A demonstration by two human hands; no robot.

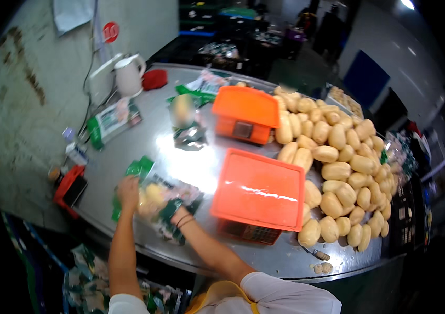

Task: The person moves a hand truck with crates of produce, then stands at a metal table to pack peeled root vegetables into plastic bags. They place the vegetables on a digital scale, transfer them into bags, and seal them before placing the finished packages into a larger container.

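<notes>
A clear printed plastic bag (162,183) with green ends lies at the near left of the metal table, pale yellow potatoes (154,194) showing in it. My bare left hand (127,192) is closed on the bag's green end. In a dark green glove, my right hand (171,210) rests against the bag's other side, beside the potatoes; its fingers are blurred and partly hidden. Just right of it stands an orange-red crate (261,191) with a flat top.
Many peeled potatoes (337,167) are heaped on the table's right. Behind the crate sits an orange box (246,112) with a small grey panel. A wooden-handled tool (321,255) lies near the front edge. A white kettle (128,76) and another green-ended bag (113,120) are at left.
</notes>
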